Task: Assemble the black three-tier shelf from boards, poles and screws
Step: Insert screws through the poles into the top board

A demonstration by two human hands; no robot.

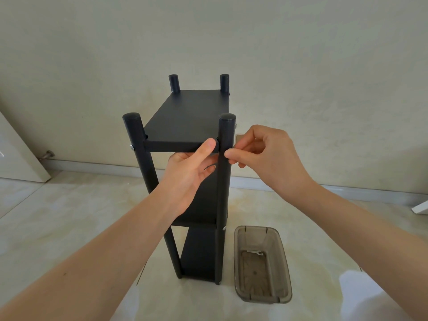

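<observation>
The black shelf stands upright on the floor with three boards between four poles. Its top board (185, 117) sits just below the pole caps. My left hand (187, 172) holds the front edge of that board, thumb on the edge and fingers underneath. My right hand (261, 156) pinches a small silver screw (230, 148) against the outer side of the near right pole (223, 193), level with the top board. A silver screw head (132, 147) shows on the near left pole (148, 179), and another screw head (224, 228) shows by the middle board.
A translucent grey plastic tray (283, 269) lies on the pale tiled floor right of the shelf, with a small metal wrench (254, 252) inside. A wall stands close behind the shelf. A white door and its floor stopper (47, 155) are at the left.
</observation>
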